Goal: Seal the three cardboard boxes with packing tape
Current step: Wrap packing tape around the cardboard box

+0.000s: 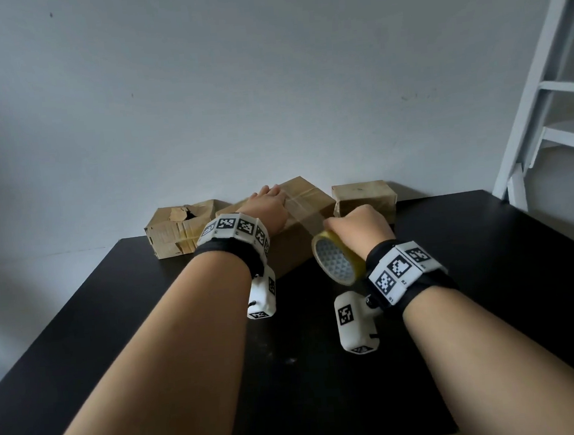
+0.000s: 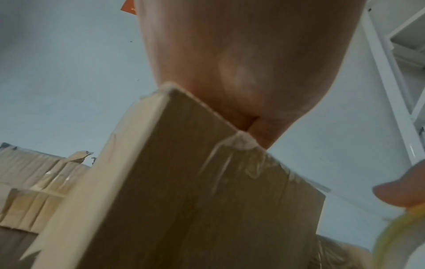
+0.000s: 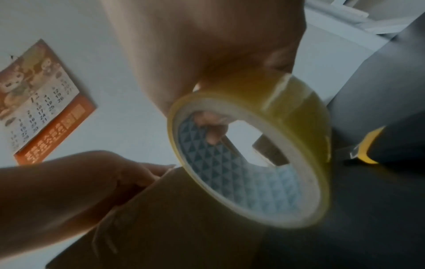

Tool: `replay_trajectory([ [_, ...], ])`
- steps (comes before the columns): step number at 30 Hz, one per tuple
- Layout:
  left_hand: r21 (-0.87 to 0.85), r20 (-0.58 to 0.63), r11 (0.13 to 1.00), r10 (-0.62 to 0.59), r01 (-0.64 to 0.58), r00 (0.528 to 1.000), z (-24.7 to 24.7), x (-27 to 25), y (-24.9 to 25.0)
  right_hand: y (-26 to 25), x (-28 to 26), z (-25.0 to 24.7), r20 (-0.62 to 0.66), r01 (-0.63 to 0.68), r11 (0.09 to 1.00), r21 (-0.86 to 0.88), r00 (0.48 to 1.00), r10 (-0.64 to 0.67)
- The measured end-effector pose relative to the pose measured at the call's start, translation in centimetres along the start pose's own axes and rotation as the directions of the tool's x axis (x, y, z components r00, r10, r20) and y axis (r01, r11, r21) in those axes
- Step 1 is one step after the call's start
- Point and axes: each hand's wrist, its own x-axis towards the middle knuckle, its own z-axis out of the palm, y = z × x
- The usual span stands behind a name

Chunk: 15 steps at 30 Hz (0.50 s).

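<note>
Your left hand (image 1: 267, 208) on middle box (image 1: 306, 198) | torn box (image 1: 180, 229) left of it | third box (image 1: 364, 197) right | tape roll (image 1: 337, 259) before it.

Head cam high, looks forward-down over tabletop (image 1: 489, 270) toward wall. Wrist cams very close, tilted upward under each palm. All three share middle box (image 1: 306, 198) (image 2: 195, 191) (image 3: 172, 218).

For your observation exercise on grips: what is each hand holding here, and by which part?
The right hand grips the yellowish roll of clear packing tape by its ring, fingers through the core. The left hand holds nothing; it presses flat on the middle brown cardboard box.
</note>
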Motion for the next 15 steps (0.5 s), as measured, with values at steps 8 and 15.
replay_trajectory([
  [8, -0.11, 0.001, 0.993, -0.045, 0.045, 0.999, 0.4, 0.7, -0.8, 0.0, 0.6, 2.2, -0.074, -0.002, 1.0, -0.026, 0.997, 0.0],
  [15, -0.186, -0.122, 0.982, 0.012, -0.035, 0.992, 2.1, 1.0, -2.1, 0.2, 1.8, 4.9, -0.056, -0.051, 0.997, -0.06, 0.997, 0.047],
])
